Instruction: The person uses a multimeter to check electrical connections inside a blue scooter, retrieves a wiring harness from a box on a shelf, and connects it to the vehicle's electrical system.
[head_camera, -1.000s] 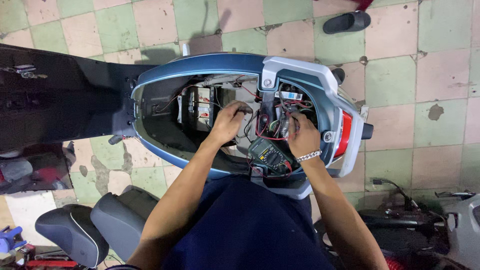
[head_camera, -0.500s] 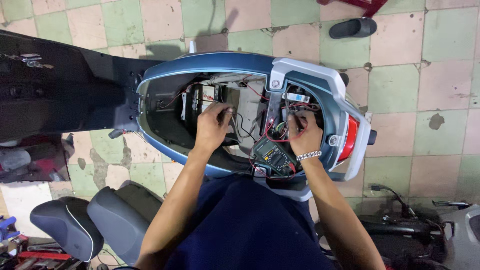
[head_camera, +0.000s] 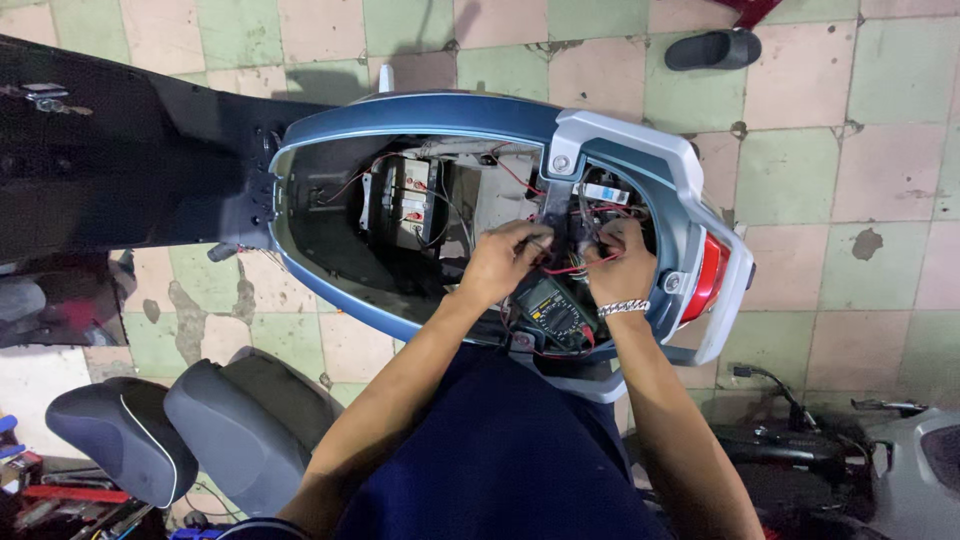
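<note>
A blue scooter body (head_camera: 420, 118) with its seat off lies below me, its open compartment showing a battery (head_camera: 408, 200) and wiring. My left hand (head_camera: 505, 260) and my right hand (head_camera: 622, 268) work close together in the rear wiring cluster (head_camera: 585, 232) of red and black wires, both pinching wires or thin leads; the exact item is too small to tell. A dark multimeter (head_camera: 552, 312) rests on the scooter's near edge, just below both hands. A bracelet sits on my right wrist.
The removed grey-black seat (head_camera: 190, 430) lies at lower left. A black panel (head_camera: 90, 150) spreads at left. A red tail light (head_camera: 706, 280) sits at the scooter's rear. A dark sandal (head_camera: 712, 50) rests on the tiled floor. Another vehicle's parts (head_camera: 830, 460) are at lower right.
My left hand has moved right from the battery area to the rear wiring, beside my right hand. The view has shifted slightly.
</note>
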